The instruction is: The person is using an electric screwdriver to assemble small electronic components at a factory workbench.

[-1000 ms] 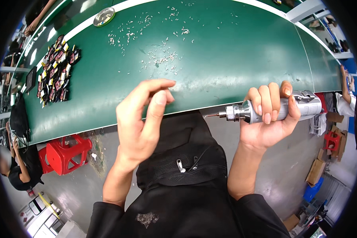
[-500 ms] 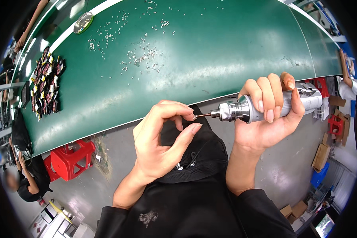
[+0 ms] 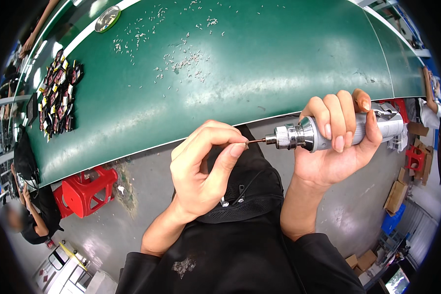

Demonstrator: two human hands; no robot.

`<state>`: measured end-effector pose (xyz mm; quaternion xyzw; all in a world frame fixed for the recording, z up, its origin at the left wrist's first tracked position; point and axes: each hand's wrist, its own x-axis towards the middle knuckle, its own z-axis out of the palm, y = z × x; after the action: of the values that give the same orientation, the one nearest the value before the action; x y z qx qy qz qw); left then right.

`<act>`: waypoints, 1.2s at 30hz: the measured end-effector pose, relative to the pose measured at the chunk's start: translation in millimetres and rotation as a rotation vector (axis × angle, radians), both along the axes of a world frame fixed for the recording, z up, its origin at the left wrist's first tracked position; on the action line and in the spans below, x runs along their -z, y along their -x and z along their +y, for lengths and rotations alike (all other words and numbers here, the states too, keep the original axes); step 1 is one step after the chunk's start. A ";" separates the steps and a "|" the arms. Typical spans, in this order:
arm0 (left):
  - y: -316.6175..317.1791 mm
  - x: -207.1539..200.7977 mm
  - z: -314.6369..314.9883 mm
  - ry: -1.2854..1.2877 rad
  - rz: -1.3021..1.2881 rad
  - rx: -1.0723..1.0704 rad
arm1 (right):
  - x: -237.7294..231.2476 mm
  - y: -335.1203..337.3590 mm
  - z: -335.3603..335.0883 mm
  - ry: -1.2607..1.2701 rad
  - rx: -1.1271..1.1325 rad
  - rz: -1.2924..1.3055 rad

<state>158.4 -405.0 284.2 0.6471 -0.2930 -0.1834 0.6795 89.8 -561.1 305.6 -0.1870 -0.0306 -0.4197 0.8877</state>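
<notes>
From afar, I had one silver-grey cylindrical power driver (image 3: 308, 134) above the lap, my right hand (image 3: 337, 128) wrapped around its barrel, likely to bear its weight; my left hand (image 3: 201, 166) pinched at the tip of its one slim copper-coloured bit (image 3: 257, 141), perhaps to steady that end. Dozens of tiny silvery pieces (image 3: 183, 63), too many to count, lay loosely strewn across one green-topped table (image 3: 279, 63)

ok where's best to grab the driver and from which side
Probably the grey barrel, coming from the right. The driver lies nearly sideways, its thin bit pointing left, where the left hand pinches near the tip. The barrel is thick and rounded enough to wrap, as the right hand does, keeping clear of the bit.
</notes>
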 end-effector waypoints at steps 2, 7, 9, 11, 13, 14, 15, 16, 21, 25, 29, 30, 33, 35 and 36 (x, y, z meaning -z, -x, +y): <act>0.8 1.6 0.3 0.098 0.123 0.047 | -0.3 -0.6 0.9 0.001 -0.004 0.004; 0.5 5.7 2.9 0.139 0.244 0.081 | -1.0 0.0 1.3 -0.013 0.008 -0.001; 0.7 5.7 3.2 0.130 0.224 0.076 | -1.1 0.7 0.7 -0.013 0.007 0.003; 1.3 4.2 4.6 0.106 0.253 0.059 | -1.5 2.2 0.4 -0.014 0.004 0.008; 1.7 4.0 6.5 0.135 0.317 0.078 | -0.8 3.7 0.5 -0.052 0.004 -0.004; 2.1 4.5 7.3 0.164 0.380 0.098 | -0.8 4.1 1.0 -0.053 0.003 -0.002; 2.4 5.3 7.3 0.163 0.382 0.096 | -1.3 4.3 1.6 -0.052 -0.001 -0.008; 2.0 5.8 6.9 0.196 0.415 0.122 | -2.0 4.0 2.3 -0.050 -0.007 -0.015; 4.1 4.5 6.4 0.236 0.466 0.146 | -2.7 2.7 6.0 -0.043 -0.023 -0.007; 2.4 3.4 6.9 0.221 0.470 0.156 | -0.7 2.8 6.1 -0.021 -0.031 0.004; 3.9 3.0 6.5 0.186 0.453 0.138 | -2.1 2.0 7.9 0.002 0.005 0.016; 4.2 2.6 6.5 0.184 0.452 0.136 | -0.3 3.2 6.0 0.003 -0.001 0.007; 4.7 2.2 5.7 0.152 0.409 0.149 | -0.7 3.1 5.6 0.011 0.004 0.003; 6.8 3.3 4.7 0.175 0.415 0.126 | -2.1 2.6 7.0 0.013 0.014 0.006; 8.4 3.9 3.7 0.175 0.415 0.126 | -2.8 2.5 7.7 -0.003 0.026 0.003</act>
<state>150.0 -401.2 280.3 0.5145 -0.2016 -0.3288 0.7659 87.3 -553.3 308.4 -0.1866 -0.0264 -0.4309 0.8825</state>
